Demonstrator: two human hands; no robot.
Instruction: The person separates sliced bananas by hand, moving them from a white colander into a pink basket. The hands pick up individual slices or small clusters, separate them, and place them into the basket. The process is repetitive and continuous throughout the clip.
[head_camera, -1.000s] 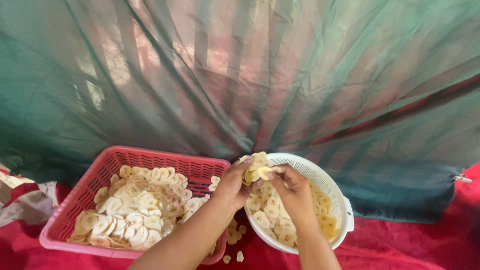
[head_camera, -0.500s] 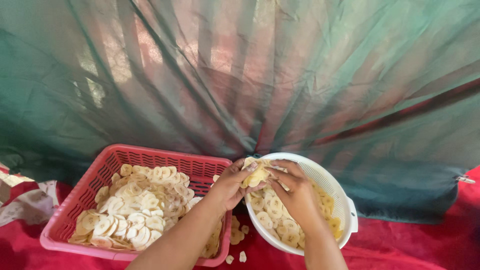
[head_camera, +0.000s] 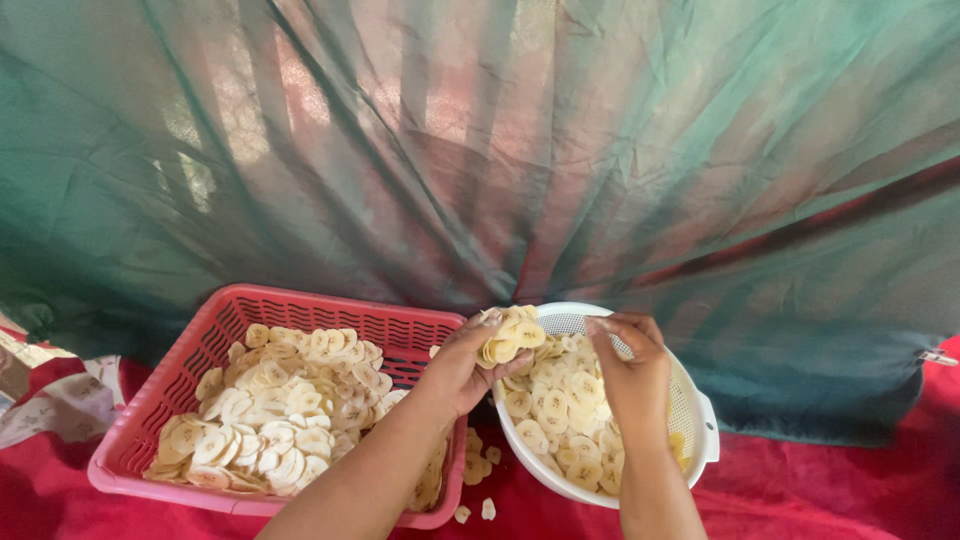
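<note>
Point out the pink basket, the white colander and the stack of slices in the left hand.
pink basket (head_camera: 215, 335), head view, far rim.
white colander (head_camera: 705, 440), head view, right rim.
stack of slices (head_camera: 510, 338), head view, top slices.

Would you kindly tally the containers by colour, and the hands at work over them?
Pink basket: 1
White colander: 1
Hands: 2, the left hand holding a stack of pale slices, the right hand above the colander
Total: 4
</note>
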